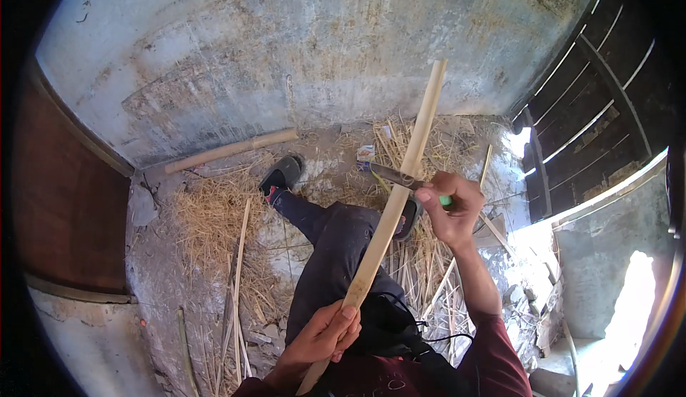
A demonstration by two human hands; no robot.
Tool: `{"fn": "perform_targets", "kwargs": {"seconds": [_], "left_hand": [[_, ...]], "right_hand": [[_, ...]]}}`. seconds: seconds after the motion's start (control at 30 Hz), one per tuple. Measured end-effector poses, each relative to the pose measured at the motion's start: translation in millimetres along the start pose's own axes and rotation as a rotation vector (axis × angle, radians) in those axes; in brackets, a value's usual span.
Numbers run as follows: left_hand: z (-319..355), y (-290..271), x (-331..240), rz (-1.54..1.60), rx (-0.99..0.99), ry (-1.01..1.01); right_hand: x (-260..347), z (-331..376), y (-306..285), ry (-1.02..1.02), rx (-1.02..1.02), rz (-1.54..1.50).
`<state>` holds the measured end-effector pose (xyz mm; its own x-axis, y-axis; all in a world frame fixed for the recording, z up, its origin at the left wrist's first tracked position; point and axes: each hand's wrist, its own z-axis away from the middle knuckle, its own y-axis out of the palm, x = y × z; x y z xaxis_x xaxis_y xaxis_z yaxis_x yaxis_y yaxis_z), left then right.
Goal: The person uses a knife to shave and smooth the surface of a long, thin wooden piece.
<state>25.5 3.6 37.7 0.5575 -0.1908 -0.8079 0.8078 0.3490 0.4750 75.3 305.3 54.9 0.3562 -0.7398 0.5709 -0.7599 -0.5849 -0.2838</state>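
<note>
A long, pale split bamboo strip (386, 230) slants across my lap, its far end up against the view of the wall. Near its lower end my left hand (325, 335) is wrapped round it. My right hand (451, 207) grips a knife by its green handle (446, 200), fingers closed. The dark knife blade (389, 174) lies across the strip, pointing left, with a thin curl of shaving by it. Beneath the strip is my bent leg in dark trousers (325, 247).
Heaps of straw-like shavings (218, 215) cover the floor on both sides. A bamboo pole (232, 150) lies along the foot of the stained wall (286, 47). Several thin strips (239, 283) lie at left. A dark slatted panel (593, 104) stands at right, a brown door (68, 197) at left.
</note>
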Motion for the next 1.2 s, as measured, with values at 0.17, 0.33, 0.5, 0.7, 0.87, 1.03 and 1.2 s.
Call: {"fn": "perform_targets", "kwargs": {"seconds": [0.17, 0.33, 0.5, 0.7, 0.87, 1.03, 1.2], "left_hand": [[1.5, -1.8, -1.8, 0.009, -0.013, 0.028], [2.0, -1.9, 0.6, -0.011, -0.017, 0.047], [3.9, -1.0, 0.1, 0.007, -0.015, -0.008], [6.2, 1.2, 0.9, 0.005, -0.020, 0.014], [5.8, -3.5, -1.9, 0.079, 0.031, 0.046], [8.4, -3.0, -5.7, 0.093, 0.034, 0.060], [8.3, 0.8, -1.5, 0.034, 0.043, 0.028]], "right_hand": [[15.9, -4.3, 5.1, -0.071, 0.191, -0.077], [-4.1, -21.1, 0.2, 0.042, 0.054, -0.018], [-5.6, -18.6, -1.1, -0.108, 0.111, -0.070], [-6.3, -23.8, -8.0, -0.031, 0.128, -0.033], [4.8, -7.4, -21.2, 0.013, 0.345, -0.090], [14.7, -16.3, -22.4, 0.002, 0.298, -0.017], [-1.1, -32.2, -37.2, 0.000, 0.169, 0.085]]}}
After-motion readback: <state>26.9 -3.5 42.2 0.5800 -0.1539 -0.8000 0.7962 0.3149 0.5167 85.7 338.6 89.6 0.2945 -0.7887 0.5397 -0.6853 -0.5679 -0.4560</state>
